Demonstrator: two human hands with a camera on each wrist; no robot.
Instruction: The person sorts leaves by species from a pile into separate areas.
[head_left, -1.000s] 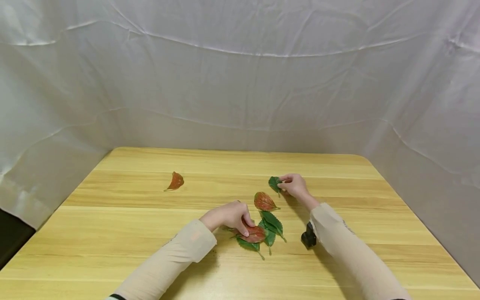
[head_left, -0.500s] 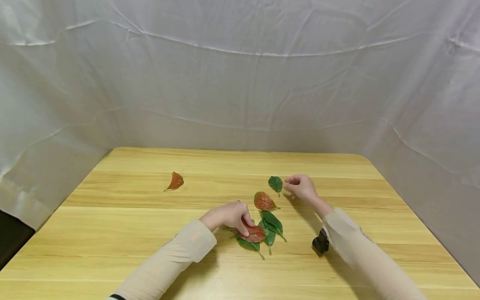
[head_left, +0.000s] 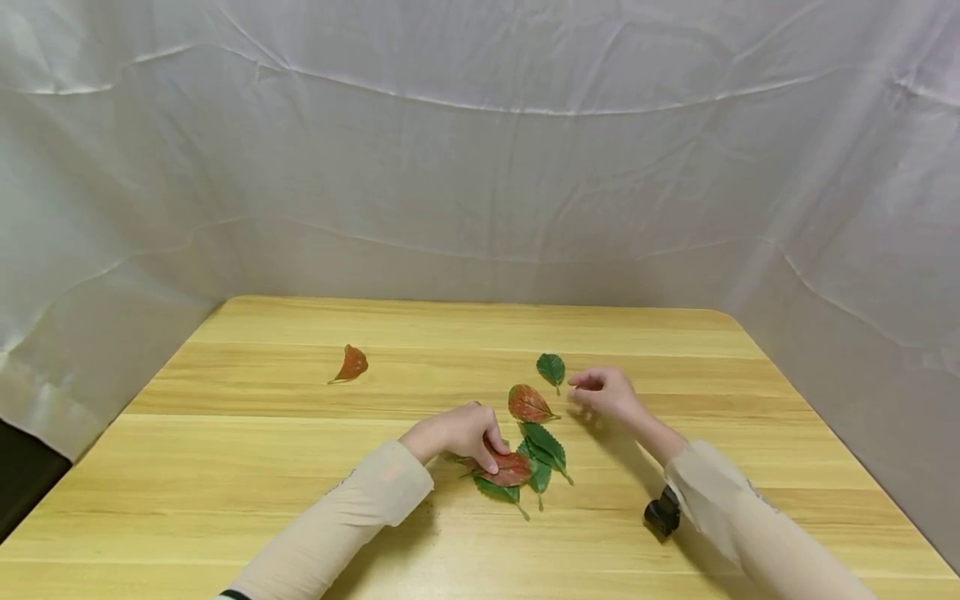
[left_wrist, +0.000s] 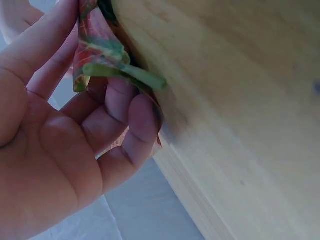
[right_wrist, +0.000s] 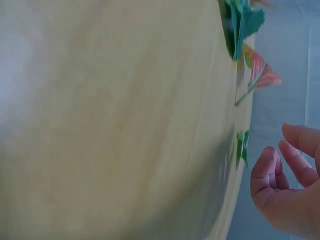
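Note:
My left hand (head_left: 459, 431) pinches a red leaf (head_left: 513, 472) low over the table, its thumb on top; the left wrist view shows the fingers curled round that red leaf (left_wrist: 95, 42) and its green stem. A green leaf (head_left: 497, 490) pokes out beneath it, and overlapping green leaves (head_left: 547, 444) lie just to the right. Farther back lie another red leaf (head_left: 528, 403) and a small green leaf (head_left: 551, 367). My right hand (head_left: 609, 395) hovers right of that green leaf, apart from it, fingers loosely bent with nothing between them; the right wrist view agrees.
A curled red leaf (head_left: 352, 363) lies alone toward the back left of the wooden table (head_left: 225, 467). Pale fabric (head_left: 480, 183) hangs behind and at both sides. A black wrist camera (head_left: 662, 512) sits under the right sleeve.
My right hand has let go of the small green leaf, which stays on the table, and has drawn back right and toward me. The left hand has kept its place.

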